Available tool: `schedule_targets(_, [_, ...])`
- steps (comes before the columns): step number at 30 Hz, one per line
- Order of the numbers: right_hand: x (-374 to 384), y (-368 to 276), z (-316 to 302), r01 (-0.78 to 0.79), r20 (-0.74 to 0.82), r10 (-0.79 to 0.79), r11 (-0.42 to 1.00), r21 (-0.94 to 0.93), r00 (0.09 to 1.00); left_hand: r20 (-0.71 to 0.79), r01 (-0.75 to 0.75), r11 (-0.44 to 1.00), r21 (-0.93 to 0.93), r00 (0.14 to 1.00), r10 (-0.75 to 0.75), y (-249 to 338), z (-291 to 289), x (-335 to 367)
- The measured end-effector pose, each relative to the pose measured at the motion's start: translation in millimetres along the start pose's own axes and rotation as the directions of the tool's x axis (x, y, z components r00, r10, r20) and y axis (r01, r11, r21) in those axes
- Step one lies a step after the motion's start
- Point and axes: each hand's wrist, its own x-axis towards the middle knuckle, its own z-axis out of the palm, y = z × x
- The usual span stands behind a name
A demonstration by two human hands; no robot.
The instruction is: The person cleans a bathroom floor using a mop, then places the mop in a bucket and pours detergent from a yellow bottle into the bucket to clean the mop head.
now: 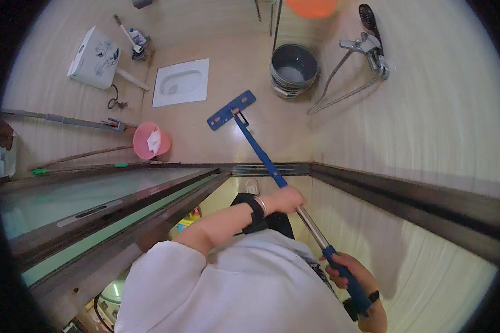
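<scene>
A flat mop [257, 149] with a blue and silver pole reaches from my right side out across the doorway. Its blue rectangular head [231, 110] is on the bathroom floor, between the squat toilet and the bucket. My left hand [286, 199] is wrapped round the middle of the pole, just over the end of the blue section. Lower down, my right hand [344, 270] grips the blue handle near its end. A dark band and a bracelet are on my left wrist, and a dark band is on the right.
A white squat toilet [180, 82] is set in the floor. Right of it stands a dark bucket [294, 65], near a hanging shower hose [339, 101]. A pink bin [151, 141] stands near the sliding door [116, 202] at left. A white cistern [96, 60] hangs on the left wall.
</scene>
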Motion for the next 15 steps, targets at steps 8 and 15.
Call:
schedule_targets(8, [122.9, -98.1, 11.3, 0.089, 0.192, -0.061, 0.986, -0.141, 0.980, -0.381, 0.333, 0.942, 0.052, 0.878, -0.290, -134.3, -32.2, -10.6])
schedule_targets(15, [114.1, -138.8, -27.9, 0.010, 0.243, 0.045, 0.975, -0.223, 0.969, -0.139, 0.389, 0.891, -0.236, 0.893, -0.427, -132.0, -86.8, 7.5])
